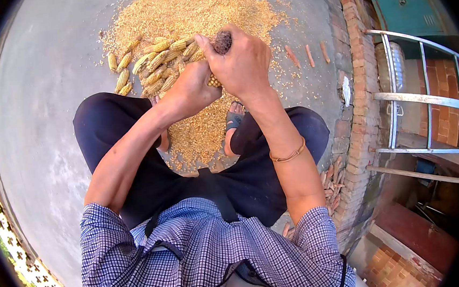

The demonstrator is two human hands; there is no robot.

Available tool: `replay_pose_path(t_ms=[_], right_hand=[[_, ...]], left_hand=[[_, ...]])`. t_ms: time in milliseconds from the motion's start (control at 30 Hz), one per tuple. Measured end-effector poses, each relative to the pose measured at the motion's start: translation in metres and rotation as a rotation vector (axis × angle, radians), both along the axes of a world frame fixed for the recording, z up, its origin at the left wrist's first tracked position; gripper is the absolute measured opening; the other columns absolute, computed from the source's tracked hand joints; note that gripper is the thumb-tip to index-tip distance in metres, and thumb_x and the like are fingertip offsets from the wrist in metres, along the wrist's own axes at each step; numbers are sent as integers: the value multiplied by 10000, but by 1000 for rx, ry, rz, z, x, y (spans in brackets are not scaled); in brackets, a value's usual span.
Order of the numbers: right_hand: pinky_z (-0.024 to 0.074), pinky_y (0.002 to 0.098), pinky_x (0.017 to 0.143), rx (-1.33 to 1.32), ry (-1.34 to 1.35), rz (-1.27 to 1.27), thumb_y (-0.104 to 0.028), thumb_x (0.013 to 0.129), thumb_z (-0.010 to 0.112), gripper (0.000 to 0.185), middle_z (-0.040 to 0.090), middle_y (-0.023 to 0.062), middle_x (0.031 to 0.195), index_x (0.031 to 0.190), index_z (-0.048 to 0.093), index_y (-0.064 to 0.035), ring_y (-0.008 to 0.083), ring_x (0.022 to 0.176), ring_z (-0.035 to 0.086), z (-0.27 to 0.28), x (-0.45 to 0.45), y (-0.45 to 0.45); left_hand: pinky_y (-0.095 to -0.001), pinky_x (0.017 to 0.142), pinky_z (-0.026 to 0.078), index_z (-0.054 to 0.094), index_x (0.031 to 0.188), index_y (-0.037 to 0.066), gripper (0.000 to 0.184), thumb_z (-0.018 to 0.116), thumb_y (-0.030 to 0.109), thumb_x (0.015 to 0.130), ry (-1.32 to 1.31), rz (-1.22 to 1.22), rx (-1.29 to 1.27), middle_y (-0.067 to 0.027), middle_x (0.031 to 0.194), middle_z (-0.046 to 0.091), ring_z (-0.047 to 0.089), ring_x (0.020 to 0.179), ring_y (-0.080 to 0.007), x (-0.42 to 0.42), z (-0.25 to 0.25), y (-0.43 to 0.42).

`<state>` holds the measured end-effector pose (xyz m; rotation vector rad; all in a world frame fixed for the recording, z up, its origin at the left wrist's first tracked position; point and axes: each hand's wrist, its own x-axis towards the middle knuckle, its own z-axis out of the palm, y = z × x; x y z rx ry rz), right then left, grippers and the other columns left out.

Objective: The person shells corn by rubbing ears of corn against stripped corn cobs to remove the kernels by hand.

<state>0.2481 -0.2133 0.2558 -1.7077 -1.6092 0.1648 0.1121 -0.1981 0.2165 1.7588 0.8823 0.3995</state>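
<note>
My right hand (242, 61) is closed around a dark, rough-ended corncob (222, 42), whose end shows between thumb and fingers. Pressed up against it, my left hand (192, 90) is wrapped round an ear of corn (214, 81); only a small patch of its yellow kernels shows between the two hands. Just beyond them lies a pile of corn ears (161, 62), several with kernels partly gone. Loose corn kernels (192, 11) spread behind that pile, and more lie between my feet.
Bare cobs (293, 56) lie on the concrete floor (40, 131) to the right. A low brick edge (362, 79) runs along that side, with a metal railing (425, 98) beyond. More stripped cobs (332, 186) are heaped beside the bricks.
</note>
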Motion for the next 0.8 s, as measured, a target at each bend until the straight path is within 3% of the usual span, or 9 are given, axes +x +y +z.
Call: replay_pose_path(t_ms=[33,167,200,333,433,600,700,733,800], right_hand=[[449,365,486,61,17,4,-370,806,759,388,574,80,516,708,631,-18,246,441,558,-3,1,2],[478,330,544,-84,546,63,-380,866,720,379,643,65,638,815,676,-7,141,559,604,2,24,5],[476,350,524,-21,653,77,-393,845,740,399,593,57,573,827,673,-1,140,516,581,6,27,3],[516,394,764,217,178,233,-358,829,750,342,686,88,811,952,697,-43,203,800,665,10,31,-3],[501,410,783,243,-171,330,-331,782,772,275,702,119,873,889,705,-88,283,868,667,7,18,-3],[457,393,541,75,-114,108,-329,778,771,314,604,122,569,696,640,-56,318,544,607,4,8,-2],[455,393,532,-49,-21,-18,-326,797,752,331,582,109,530,694,632,-35,303,504,590,3,13,3],[457,396,541,-107,15,-62,-322,803,745,331,578,102,526,698,632,-29,292,502,588,3,15,4],[473,386,557,-101,172,-107,-314,809,746,332,585,100,533,706,636,-18,273,512,597,1,22,9]], left_hand=[[-363,869,469,580,1095,-59,326,641,8,781,36,-15,18,-78,894,629,598,953,-203,-1,5,2],[-265,614,462,588,1103,-36,361,665,-6,751,-140,49,-204,-28,779,591,565,720,-98,3,18,6],[-200,476,352,576,1095,5,313,660,8,794,-170,120,-520,19,705,535,480,590,-29,2,38,3],[-200,422,271,521,1024,14,239,609,-62,815,-432,100,-867,21,698,498,412,514,-25,-6,37,14],[-198,424,270,479,1024,23,261,609,-62,814,-487,263,-921,7,725,502,423,525,-27,-7,35,4],[-258,466,358,483,972,-25,238,622,-23,779,-316,65,-681,-36,714,506,488,585,-85,-7,28,10],[-359,556,430,512,898,-64,200,621,-1,742,-54,-76,269,-102,698,511,528,638,-169,-1,8,9],[-386,791,465,563,1036,-100,345,632,17,719,130,-105,112,-177,870,621,595,840,-248,-1,19,8],[-373,775,471,567,1071,-92,372,647,34,731,-32,-65,77,-153,873,625,594,851,-240,-4,17,12]])
